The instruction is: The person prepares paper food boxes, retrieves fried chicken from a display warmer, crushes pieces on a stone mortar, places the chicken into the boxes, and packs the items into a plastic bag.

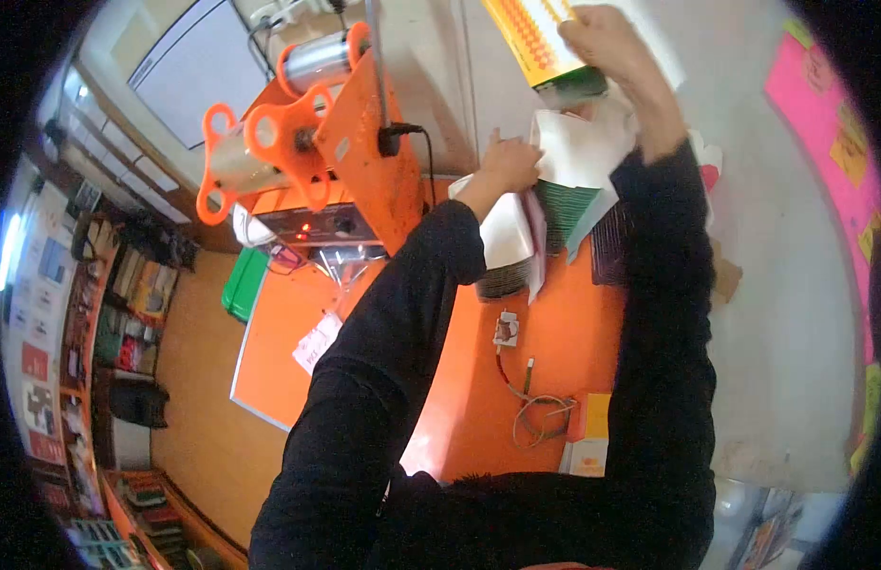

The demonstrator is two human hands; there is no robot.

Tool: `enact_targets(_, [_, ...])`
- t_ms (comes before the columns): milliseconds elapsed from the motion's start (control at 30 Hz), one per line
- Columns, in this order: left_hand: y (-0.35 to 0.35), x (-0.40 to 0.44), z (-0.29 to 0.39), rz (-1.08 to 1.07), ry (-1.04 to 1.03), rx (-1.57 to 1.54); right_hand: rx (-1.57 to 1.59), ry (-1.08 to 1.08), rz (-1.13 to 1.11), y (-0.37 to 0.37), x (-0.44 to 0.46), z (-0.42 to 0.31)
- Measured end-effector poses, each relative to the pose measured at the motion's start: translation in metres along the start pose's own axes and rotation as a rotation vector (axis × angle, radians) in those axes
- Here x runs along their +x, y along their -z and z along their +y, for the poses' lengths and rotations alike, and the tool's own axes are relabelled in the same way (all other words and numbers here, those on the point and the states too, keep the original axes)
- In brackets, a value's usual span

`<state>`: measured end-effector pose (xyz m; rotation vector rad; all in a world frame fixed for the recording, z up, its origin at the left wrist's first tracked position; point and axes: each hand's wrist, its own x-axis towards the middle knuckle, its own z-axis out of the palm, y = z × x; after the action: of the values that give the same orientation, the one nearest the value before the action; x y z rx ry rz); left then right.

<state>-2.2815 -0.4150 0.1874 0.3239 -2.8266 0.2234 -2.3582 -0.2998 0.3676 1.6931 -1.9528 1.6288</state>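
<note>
My right hand (602,40) is raised at the top, its fingers closed on the edge of a yellow printed booklet (530,40) with an orange pattern and a dark green lower end. Below it stand white-topped stacks of paper or booklets (578,142), some with green sides (564,211) and some with dark sides (608,249). My left hand (509,166) is at the left of these stacks, above a white stack (505,233), with fingers apart and nothing seen in them. Whether it touches the paper I cannot tell.
An orange machine (364,157) with film rolls (241,160) and a lit red display stands left on the orange table (554,323). A cable (516,389), a small white box (506,329), a paper slip (317,340) and a yellow-white card (588,437) lie nearer me. A green container (243,285) is beyond the table's left edge.
</note>
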Motion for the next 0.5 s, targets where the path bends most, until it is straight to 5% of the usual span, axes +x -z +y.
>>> enact_targets(100, [0.055,-0.054,0.016,0.357,0.278,-0.833,-0.18,0.204,-0.001,0.007,-0.043,-0.083])
enact_targets(133, [0.064,-0.086,0.017,0.488,0.299,-1.349,-0.243,0.241,0.009,0.002,-0.07,-0.111])
enact_targets(200, [0.135,-0.188,0.035,0.715,0.394,-1.672,-0.256,0.012,-0.035,-0.032,-0.129,-0.154])
enact_targets(233, [0.144,-0.237,0.034,0.861,0.285,-1.611,-0.34,0.157,-0.143,-0.054,-0.16,-0.168])
enact_targets(333, [0.19,-0.391,0.033,0.822,0.535,-1.472,0.144,0.506,-0.663,-0.153,-0.243,-0.202])
enact_targets(433, [0.201,-0.531,0.025,0.867,0.979,-1.094,0.602,0.412,-0.945,-0.264,-0.319,-0.269])
enact_targets(500, [0.197,-0.619,0.023,0.938,1.185,-1.214,0.702,0.212,-1.269,-0.324,-0.354,-0.313])
